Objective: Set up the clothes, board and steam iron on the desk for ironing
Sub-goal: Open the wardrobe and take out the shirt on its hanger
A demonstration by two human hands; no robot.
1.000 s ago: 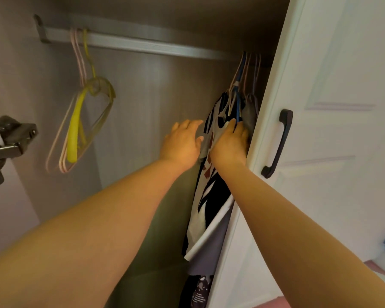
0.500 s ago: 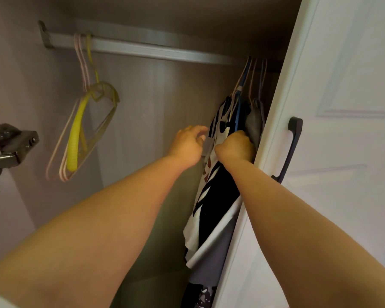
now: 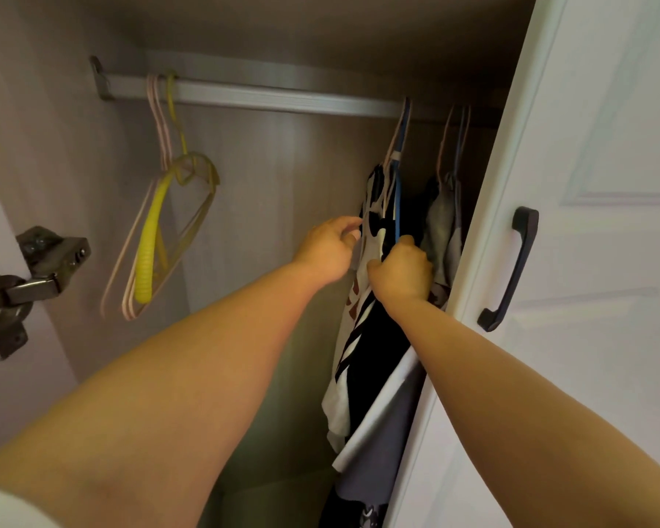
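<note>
Inside a wardrobe, a black-and-white patterned garment (image 3: 362, 360) hangs on a blue hanger (image 3: 398, 192) at the right end of the metal rail (image 3: 267, 95). My right hand (image 3: 401, 274) grips the blue hanger and the garment's shoulder. At the garment's left edge my left hand (image 3: 326, 249) has its fingers curled on the cloth. Grey clothes (image 3: 441, 222) hang further right, partly hidden by the door. No board or iron is in view.
Empty yellow and pink hangers (image 3: 157, 238) hang at the left end of the rail. A white wardrobe door (image 3: 595, 261) with a black handle (image 3: 509, 268) stands on the right. A metal hinge (image 3: 20, 283) sits at the left edge.
My right hand has slid the patterned garment and its blue hanger left, away from the grey clothes. My left hand's fingers have curled onto the garment's edge. The view has tilted down slightly.
</note>
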